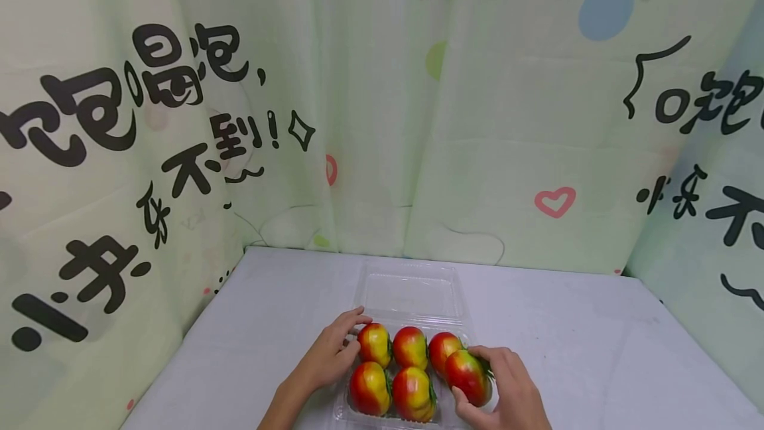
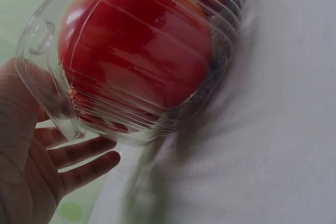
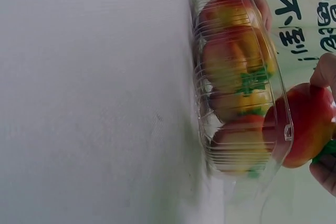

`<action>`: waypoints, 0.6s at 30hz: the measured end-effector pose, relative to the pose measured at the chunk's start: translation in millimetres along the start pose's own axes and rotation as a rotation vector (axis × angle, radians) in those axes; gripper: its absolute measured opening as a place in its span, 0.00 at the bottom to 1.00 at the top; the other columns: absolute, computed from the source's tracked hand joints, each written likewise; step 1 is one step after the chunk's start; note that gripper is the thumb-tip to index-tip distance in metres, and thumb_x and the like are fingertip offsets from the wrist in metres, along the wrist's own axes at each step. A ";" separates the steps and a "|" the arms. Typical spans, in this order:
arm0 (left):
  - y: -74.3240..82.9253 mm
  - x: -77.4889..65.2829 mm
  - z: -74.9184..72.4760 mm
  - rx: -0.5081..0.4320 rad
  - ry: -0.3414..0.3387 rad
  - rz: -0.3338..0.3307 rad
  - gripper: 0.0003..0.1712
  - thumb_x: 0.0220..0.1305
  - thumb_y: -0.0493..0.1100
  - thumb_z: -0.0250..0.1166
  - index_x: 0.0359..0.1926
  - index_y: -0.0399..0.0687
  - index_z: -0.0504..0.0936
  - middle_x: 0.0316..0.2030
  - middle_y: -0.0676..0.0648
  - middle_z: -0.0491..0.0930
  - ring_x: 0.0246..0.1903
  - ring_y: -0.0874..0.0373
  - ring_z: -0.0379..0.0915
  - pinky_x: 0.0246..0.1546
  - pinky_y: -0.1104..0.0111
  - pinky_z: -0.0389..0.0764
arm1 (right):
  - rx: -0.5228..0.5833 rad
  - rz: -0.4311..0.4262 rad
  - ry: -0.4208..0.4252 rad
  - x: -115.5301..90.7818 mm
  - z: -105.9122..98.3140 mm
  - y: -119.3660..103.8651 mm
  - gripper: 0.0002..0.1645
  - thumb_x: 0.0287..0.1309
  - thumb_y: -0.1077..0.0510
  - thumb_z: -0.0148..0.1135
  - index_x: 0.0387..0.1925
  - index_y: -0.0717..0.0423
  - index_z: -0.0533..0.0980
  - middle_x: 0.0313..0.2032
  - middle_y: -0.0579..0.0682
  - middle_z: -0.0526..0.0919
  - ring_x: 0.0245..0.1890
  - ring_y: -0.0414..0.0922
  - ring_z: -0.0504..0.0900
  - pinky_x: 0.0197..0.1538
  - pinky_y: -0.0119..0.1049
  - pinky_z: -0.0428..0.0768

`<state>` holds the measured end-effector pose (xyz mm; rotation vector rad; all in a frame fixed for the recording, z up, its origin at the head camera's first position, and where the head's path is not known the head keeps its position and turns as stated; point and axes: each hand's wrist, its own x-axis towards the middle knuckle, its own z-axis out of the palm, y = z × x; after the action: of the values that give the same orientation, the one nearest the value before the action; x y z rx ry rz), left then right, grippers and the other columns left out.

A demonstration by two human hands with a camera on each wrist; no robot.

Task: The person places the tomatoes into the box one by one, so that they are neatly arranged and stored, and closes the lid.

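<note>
A clear plastic clamshell box [image 1: 343, 410] holds several red-and-yellow fruits [image 1: 370, 387] with green leafy tops, set in rows. My right hand [image 1: 507, 387] pinches one more such fruit [image 1: 468, 377] between thumb and fingers, over the box's right side. In the right wrist view, this fruit [image 3: 304, 124] sits at the rim, its lower part seen through the clear wall. My left hand [image 1: 331, 354] rests at the box's left edge, fingers extended by the back-left fruit. In the left wrist view, the left fingers [image 2: 86, 169] are straight beside the box wall.
The box's clear lid [image 1: 412, 290] lies folded open toward the back of the white-covered table [image 1: 567, 337]. Pale green curtains [image 1: 382, 118] with black lettering and coloured shapes enclose the back and both sides.
</note>
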<state>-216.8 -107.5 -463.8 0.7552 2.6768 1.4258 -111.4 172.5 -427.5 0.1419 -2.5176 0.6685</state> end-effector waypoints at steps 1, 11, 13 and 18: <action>-0.1 0.1 0.1 0.000 0.000 0.000 0.25 0.68 0.37 0.52 0.65 0.40 0.75 0.73 0.36 0.65 0.57 0.45 0.77 0.57 0.51 0.82 | 0.000 0.002 -0.002 -0.7 0.6 -0.6 0.36 0.32 0.52 0.87 0.46 0.53 0.78 0.37 0.44 0.78 0.38 0.41 0.77 0.39 0.42 0.89; 0.3 -0.1 0.6 -0.015 0.002 -0.007 0.25 0.67 0.37 0.52 0.65 0.42 0.75 0.73 0.36 0.65 0.58 0.44 0.77 0.58 0.50 0.81 | 0.018 0.060 -0.082 -6.2 5.8 -4.3 0.36 0.35 0.43 0.86 0.46 0.50 0.78 0.37 0.43 0.77 0.38 0.39 0.78 0.39 0.39 0.89; 0.3 -0.2 0.7 -0.013 0.003 -0.005 0.25 0.67 0.37 0.52 0.65 0.42 0.75 0.73 0.36 0.66 0.58 0.44 0.77 0.58 0.50 0.81 | 0.028 0.047 -0.068 -7.5 8.1 -3.5 0.35 0.34 0.44 0.86 0.45 0.50 0.79 0.36 0.42 0.77 0.37 0.38 0.77 0.38 0.38 0.89; 0.4 -0.4 0.9 -0.006 0.005 -0.005 0.25 0.67 0.37 0.53 0.64 0.42 0.76 0.73 0.36 0.66 0.58 0.44 0.77 0.58 0.50 0.81 | 0.049 0.042 -0.081 -10.5 12.7 -1.7 0.34 0.35 0.42 0.85 0.45 0.49 0.80 0.36 0.40 0.78 0.37 0.38 0.77 0.37 0.36 0.88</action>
<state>-216.1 -106.7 -464.0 0.7444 2.6750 1.4364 -107.9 164.5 -441.6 0.1366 -2.5884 0.7560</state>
